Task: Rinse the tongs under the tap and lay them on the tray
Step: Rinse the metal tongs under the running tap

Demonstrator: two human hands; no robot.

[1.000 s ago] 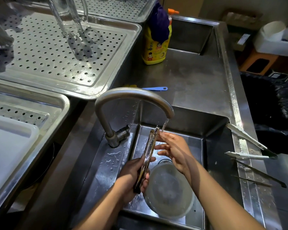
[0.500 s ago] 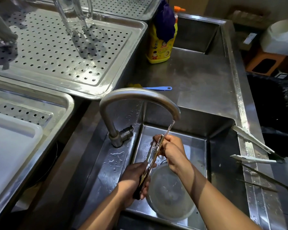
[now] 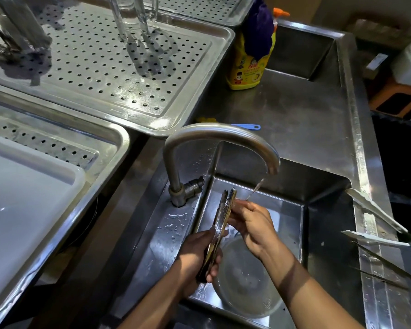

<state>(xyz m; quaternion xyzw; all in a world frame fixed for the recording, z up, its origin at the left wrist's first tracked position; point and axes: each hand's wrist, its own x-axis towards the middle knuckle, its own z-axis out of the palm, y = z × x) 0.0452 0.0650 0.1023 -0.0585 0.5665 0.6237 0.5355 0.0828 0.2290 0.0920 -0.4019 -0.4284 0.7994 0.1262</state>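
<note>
Two hands work on one pair of tongs (image 3: 220, 224) over the sink (image 3: 318, 233). The left hand (image 3: 197, 255) is clamped round the handle end, fingers curled over it, and holds the tongs with their arms pressed together and their tips pointing up and away, toward the tap (image 3: 214, 136). The right hand (image 3: 254, 224) reaches in from the right, and its fingers (image 3: 241, 204) touch the upper half of the tongs just below the tips; whether it pinches them or only lies against them, I cannot tell. A thin stream of water (image 3: 256, 188) falls from the spout onto those fingers, just right of the tongs.

Below the hands, a clear bowl (image 3: 247, 288) sits on the sink floor. Drops lie on the ledge round the tap's base.

Farther out, up and left, lies a perforated tray (image 3: 93, 74) with glassware (image 3: 133, 20) standing at its far edge. A second tray (image 3: 119, 138) at the near left holds a white board (image 3: 22, 198). Behind the tap, a blue handle (image 3: 247, 126) lies on the counter, and a yellow bottle (image 3: 244, 70) stands beyond it with a purple cloth (image 3: 259, 27) draped over its top. On the sink's right rim rest white tongs (image 3: 377, 224) and, nearer, a thin metal pair (image 3: 384, 264).
</note>
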